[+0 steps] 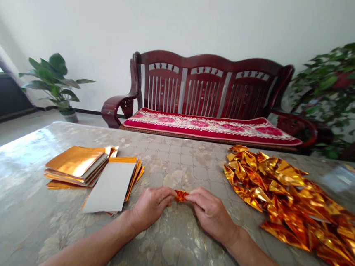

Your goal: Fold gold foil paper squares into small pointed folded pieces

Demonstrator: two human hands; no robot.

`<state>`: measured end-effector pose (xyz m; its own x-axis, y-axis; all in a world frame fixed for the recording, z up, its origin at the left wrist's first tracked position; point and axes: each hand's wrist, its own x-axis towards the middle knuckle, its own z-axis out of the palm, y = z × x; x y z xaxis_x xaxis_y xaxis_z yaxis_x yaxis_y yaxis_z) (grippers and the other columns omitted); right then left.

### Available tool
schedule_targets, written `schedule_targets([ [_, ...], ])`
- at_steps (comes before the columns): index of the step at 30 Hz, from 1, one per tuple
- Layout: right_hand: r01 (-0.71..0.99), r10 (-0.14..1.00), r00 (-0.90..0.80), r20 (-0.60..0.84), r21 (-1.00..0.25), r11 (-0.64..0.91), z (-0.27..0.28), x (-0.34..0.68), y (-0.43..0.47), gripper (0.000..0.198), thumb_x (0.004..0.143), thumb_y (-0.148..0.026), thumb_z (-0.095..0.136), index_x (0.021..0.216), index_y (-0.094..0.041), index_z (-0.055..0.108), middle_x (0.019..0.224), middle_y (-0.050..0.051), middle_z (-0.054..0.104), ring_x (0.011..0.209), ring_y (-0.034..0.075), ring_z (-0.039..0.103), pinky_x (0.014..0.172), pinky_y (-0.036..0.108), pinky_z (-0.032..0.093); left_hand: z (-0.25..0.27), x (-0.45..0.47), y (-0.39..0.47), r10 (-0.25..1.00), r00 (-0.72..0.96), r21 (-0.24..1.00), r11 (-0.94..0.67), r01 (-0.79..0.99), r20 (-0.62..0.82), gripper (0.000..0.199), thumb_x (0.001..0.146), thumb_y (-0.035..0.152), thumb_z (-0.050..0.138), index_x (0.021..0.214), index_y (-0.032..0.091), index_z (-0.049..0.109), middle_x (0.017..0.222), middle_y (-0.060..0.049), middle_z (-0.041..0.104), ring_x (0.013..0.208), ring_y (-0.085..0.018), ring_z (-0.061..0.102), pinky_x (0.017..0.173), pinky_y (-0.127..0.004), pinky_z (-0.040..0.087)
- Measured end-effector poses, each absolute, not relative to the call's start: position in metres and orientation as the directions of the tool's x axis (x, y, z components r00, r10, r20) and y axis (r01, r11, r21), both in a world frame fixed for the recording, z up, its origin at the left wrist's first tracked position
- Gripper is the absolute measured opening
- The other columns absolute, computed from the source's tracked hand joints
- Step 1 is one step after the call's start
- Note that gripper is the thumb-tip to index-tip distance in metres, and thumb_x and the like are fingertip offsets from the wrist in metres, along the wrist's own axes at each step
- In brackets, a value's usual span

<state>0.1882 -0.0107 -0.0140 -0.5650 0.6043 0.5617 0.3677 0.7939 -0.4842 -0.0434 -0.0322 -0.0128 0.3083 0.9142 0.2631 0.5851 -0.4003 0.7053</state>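
Observation:
Between my two hands, over the middle of the table, is a small piece of folded gold foil paper (181, 196). My left hand (154, 203) pinches its left end, and my right hand (210, 208) pinches the right end. Only the short middle part shows; the fingers cover both tips. To the left of my left hand lie a stack of flat gold foil sheets (72, 161) and a leaning stack with a pale grey sheet (110, 187) on top. A large heap of folded gold foil pieces (284, 192) spreads to the right of my right hand.
The table (167, 252) has a patterned, shiny cover. A clear plastic bag or wrapper (344, 178), blurred, lies at the far right. Behind the table stands a dark red wooden bench (204, 90) with a red floral cushion. Potted plants (56, 77) flank it.

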Motion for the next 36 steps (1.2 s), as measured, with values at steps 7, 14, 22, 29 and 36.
schedule_targets([
  [7,0.366,0.605,-0.57,0.555,-0.488,0.792,-0.0139,0.1881,-0.0107,0.032,0.093,-0.003,0.046,0.11,-0.022,0.066,0.098,0.005,0.067,0.092,0.016,0.064,0.08,0.027,0.053,-0.013,-0.043,-0.0314,0.916,0.306,0.706,-0.397,0.586,0.261,0.021,0.091,0.016,0.053,0.098,0.024,0.071,0.084,0.004,0.075,0.074,-0.011,0.069,0.072,-0.017,0.048],
  [14,0.393,0.604,-0.56,0.567,-0.46,0.796,-0.0114,0.1876,-0.0118,0.031,0.091,-0.004,0.049,0.108,-0.022,0.067,0.097,0.005,0.069,0.09,0.017,0.065,0.078,0.027,0.053,-0.0133,-0.0426,-0.0308,0.912,0.31,0.698,-0.406,0.59,0.269,0.021,0.092,0.016,0.053,0.098,0.025,0.071,0.086,0.004,0.075,0.076,-0.011,0.069,0.073,-0.017,0.048],
  [22,0.4,0.603,-0.548,0.58,-0.451,0.798,-0.0112,0.1873,-0.0115,0.033,0.09,-0.004,0.047,0.106,-0.023,0.068,0.096,0.005,0.07,0.088,0.016,0.065,0.076,0.027,0.053,-0.011,-0.0429,-0.0327,0.912,0.312,0.678,-0.408,0.612,0.267,0.02,0.091,0.017,0.053,0.098,0.025,0.071,0.088,0.004,0.075,0.078,-0.012,0.069,0.074,-0.018,0.049],
  [29,0.425,0.613,-0.548,0.569,-0.441,0.79,-0.0081,0.1866,-0.0128,0.027,0.091,-0.008,0.051,0.103,-0.023,0.069,0.089,0.005,0.069,0.083,0.016,0.065,0.073,0.027,0.053,-0.01,-0.0431,-0.0334,0.907,0.318,0.672,-0.418,0.611,0.275,0.02,0.091,0.017,0.054,0.099,0.025,0.071,0.091,0.003,0.076,0.082,-0.013,0.07,0.076,-0.02,0.05],
  [36,0.447,0.615,-0.549,0.566,-0.423,0.788,-0.0087,0.1867,-0.0134,0.023,0.093,-0.011,0.052,0.101,-0.022,0.07,0.084,0.004,0.067,0.078,0.016,0.063,0.07,0.025,0.051,-0.0084,-0.0426,-0.0337,0.91,0.321,0.68,-0.411,0.606,0.263,0.02,0.091,0.017,0.054,0.098,0.025,0.071,0.091,0.003,0.076,0.081,-0.013,0.07,0.076,-0.019,0.05],
])
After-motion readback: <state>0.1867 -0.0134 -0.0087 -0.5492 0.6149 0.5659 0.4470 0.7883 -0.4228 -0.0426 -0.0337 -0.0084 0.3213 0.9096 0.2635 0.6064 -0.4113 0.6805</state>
